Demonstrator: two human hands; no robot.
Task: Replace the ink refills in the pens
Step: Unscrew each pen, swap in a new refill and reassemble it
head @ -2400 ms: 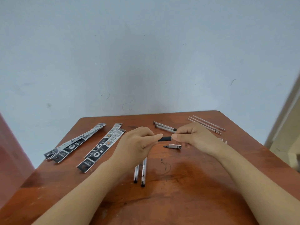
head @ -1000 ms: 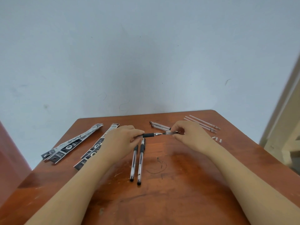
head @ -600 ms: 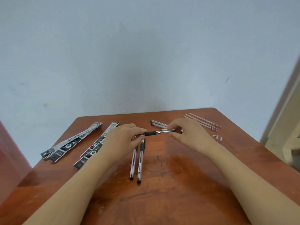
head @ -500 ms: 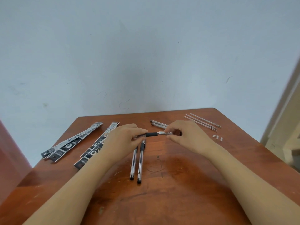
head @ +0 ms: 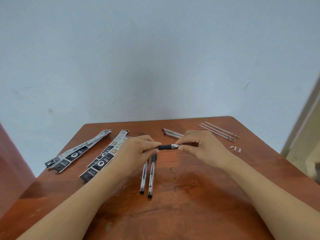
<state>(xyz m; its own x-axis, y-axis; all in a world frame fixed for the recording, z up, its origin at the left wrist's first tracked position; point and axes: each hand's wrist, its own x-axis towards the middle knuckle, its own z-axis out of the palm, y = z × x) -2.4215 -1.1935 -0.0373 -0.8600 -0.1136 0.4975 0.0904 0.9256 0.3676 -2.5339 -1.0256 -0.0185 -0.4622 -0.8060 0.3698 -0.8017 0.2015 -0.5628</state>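
Above the middle of the reddish-brown wooden surface (head: 181,213), a pen (head: 168,146) is held level between two bare hands, lying left to right and lifted clear of the wood. Its visible stretch shows a black ribbed rubber sleeve on the left, then a shiny clear-and-silver section toward the right; both ends are hidden inside the fingers. The left hand (head: 136,153) has its grip pinched on the black sleeve end, thumb and forefinger pressed together around it. The right hand (head: 200,148) has its grip pinched on the shiny end, fingertips closed on it with the other fingers curled under. Just below the left hand, two finished pens (head: 148,175) lie side by side on the surface, clear barrels with black end plugs pointing toward the person. Beyond the hands, near the far edge, two clear pen barrels (head: 172,133) lie together, partly covered by the right hand. At far right three thin clear refills (head: 219,131) lie in a tight row, slanting down to the right, and near them sit three tiny white caps (head: 235,148). On the left side, well apart from the pens, several long black-and-white refill packets (head: 78,150) lie fanned out, one partly under the left wrist. A pale blue wall (head: 155,58) stands behind the surface.
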